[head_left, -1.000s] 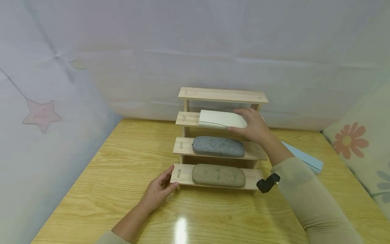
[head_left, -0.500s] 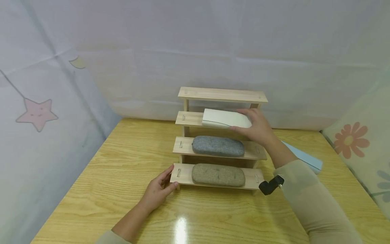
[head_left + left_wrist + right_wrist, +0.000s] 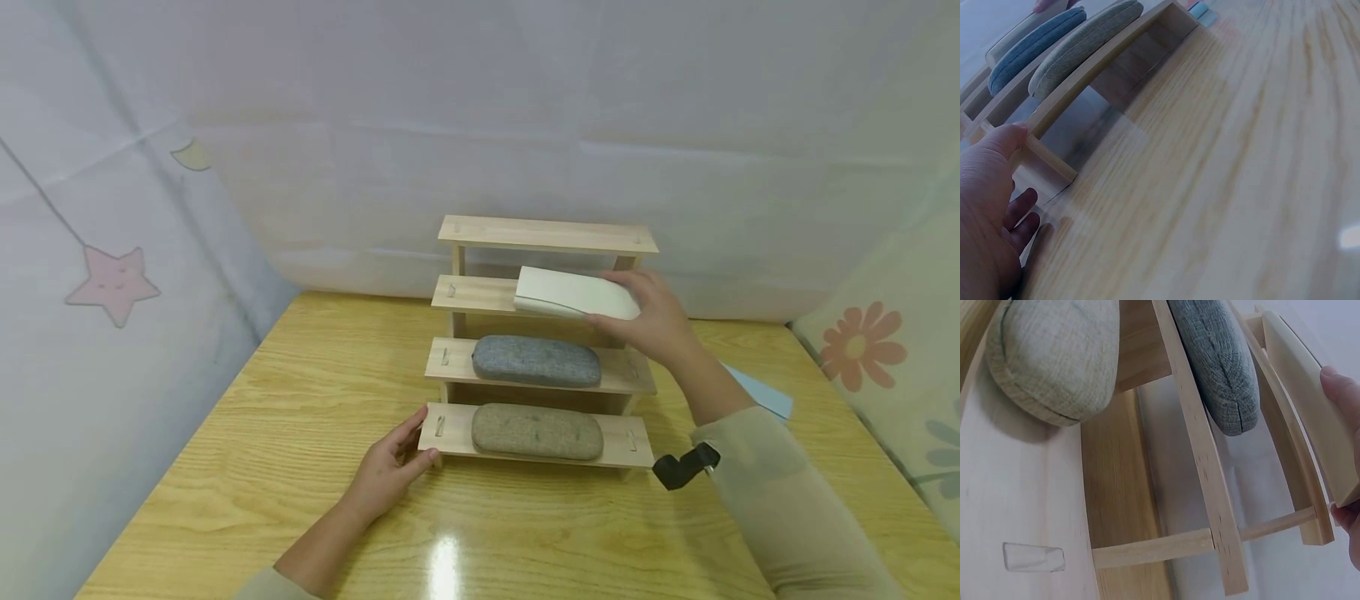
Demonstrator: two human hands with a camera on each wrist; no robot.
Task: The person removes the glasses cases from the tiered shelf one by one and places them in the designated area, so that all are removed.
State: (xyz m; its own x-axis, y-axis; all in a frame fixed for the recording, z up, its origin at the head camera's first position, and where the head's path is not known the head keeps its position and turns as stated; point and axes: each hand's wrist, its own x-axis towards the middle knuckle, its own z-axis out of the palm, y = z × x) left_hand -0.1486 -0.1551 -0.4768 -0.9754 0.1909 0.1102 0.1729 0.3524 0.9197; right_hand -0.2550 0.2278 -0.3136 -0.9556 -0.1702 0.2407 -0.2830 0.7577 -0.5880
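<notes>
My right hand (image 3: 651, 321) holds a white glasses case (image 3: 573, 293) by its right end, thumb in front and fingers behind. The case lies over the second step from the top of a wooden stepped rack (image 3: 547, 233); in the right wrist view a narrow gap shows between case and step. With thumb and fingers my left hand (image 3: 386, 468) grips the left end of the bottom step. A blue-grey fabric glasses case (image 3: 536, 361) rests on the step above the bottom one. On the bottom step sits an olive-beige fabric glasses case (image 3: 537, 432).
A light blue case (image 3: 761, 392) lies on the wooden table (image 3: 300, 417) right of the rack, partly hidden by my right forearm. Behind the table hangs a pale cloth (image 3: 360, 183). A black clip-like piece (image 3: 684, 467) sticks out from my right sleeve.
My right hand has moved the white glasses case to the right along the second step. My left hand and the two fabric cases have stayed in place.
</notes>
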